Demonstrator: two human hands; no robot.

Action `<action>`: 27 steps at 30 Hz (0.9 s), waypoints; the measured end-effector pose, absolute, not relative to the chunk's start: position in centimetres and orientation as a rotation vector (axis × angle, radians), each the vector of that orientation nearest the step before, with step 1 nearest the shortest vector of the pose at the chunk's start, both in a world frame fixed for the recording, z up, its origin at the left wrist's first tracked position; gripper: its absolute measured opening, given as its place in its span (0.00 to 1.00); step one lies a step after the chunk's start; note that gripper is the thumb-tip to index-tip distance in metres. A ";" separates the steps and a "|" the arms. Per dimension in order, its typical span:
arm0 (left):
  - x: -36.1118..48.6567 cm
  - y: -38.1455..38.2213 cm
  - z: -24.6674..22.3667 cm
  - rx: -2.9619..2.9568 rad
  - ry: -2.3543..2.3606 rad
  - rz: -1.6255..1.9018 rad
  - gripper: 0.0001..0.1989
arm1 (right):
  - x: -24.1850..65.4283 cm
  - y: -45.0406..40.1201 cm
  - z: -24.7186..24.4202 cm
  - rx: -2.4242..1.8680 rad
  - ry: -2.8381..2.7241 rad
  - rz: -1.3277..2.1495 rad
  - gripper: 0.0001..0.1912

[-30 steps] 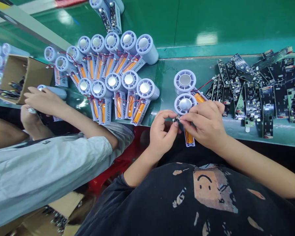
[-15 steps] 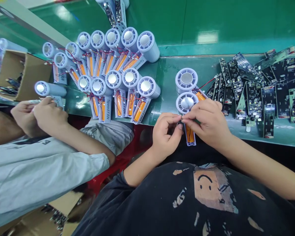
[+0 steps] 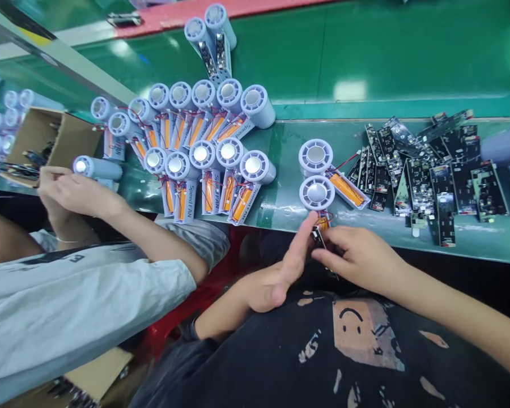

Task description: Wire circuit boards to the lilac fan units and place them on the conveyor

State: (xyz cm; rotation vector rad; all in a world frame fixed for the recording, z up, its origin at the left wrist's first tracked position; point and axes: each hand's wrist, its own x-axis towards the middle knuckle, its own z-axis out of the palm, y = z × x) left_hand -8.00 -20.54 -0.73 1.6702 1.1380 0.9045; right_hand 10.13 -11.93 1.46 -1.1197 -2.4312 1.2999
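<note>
Fan (image 3: 317, 192): It was pale blue with a round top and a silver middle. It was at the front edge of the green table (image 3: 287, 190), right before the person.
Fan handle (image 3: 323, 222): I saw a bit of orange and some red wire under the round top. The hands hid much of the rest.
Little black board (image 3: 320, 241): It was tilted between the two hands, below the round top. I could not tell if it touched the handle.
Left hand (image 3: 276, 280): Its fingers were stretched out straight, with the tips by the top of the board. It gripped nothing.
Right hand (image 3: 361, 252): Its fingers and thumb were bent and grasped the board from the side.
Second fan (image 3: 315, 154): It was just behind the first one. Its orange part pointed to the right, and a red wire ran up from it.
Board pile (image 3: 423, 181): Lots of black boards lay in a messy heap on the right.
Fan rows (image 3: 255, 164): Many more fans were on the left, with orange parts and red wires. Some said "Speed FAN".
Co-worker (image 3: 144, 283): This person had both hands close together near a brown box (image 3: 74, 139) with boards inside. I could not see what they held.
</note>
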 end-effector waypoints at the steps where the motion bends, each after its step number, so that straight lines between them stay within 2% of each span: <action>1: -8.3 -20.6 -1.0 1.616 1.100 0.971 0.41 | 10.1 -11.8 1.4 -1.168 -2.349 1.404 0.17; 5: -10.1 -18.9 -2.5 1.619 1.205 1.113 0.25 | 9.8 -11.6 1.0 -1.075 -1.644 2.088 0.16; 7: -10.2 -17.5 -3.1 1.738 1.307 1.108 0.22 | 9.6 -11.9 0.8 -0.983 -1.284 2.299 0.21; 11: -9.1 -15.3 -3.5 1.940 1.291 1.026 0.27 | 9.2 -12.6 0.4 -0.907 -1.211 2.345 0.24; 13: -8.7 -14.5 -3.5 1.963 1.308 1.003 0.21 | 9.3 -12.7 0.2 -0.890 -1.231 2.352 0.24; 15: -8.7 -14.0 -3.3 1.968 1.364 1.011 0.11 | 9.5 -12.6 0.0 -0.863 -1.176 2.397 0.24; 17: -9.0 -13.8 -2.9 2.029 1.409 1.015 0.07 | 9.8 -12.4 -0.4 -0.823 -1.091 2.457 0.25; 22: -9.7 -14.1 -1.4 2.324 1.485 0.912 0.08 | 10.0 -12.2 -1.0 -0.779 -0.938 2.528 0.24; 27: -8.5 -14.7 -1.2 2.248 1.607 0.820 0.07 | 9.8 -11.9 -0.7 -0.754 -0.912 2.554 0.25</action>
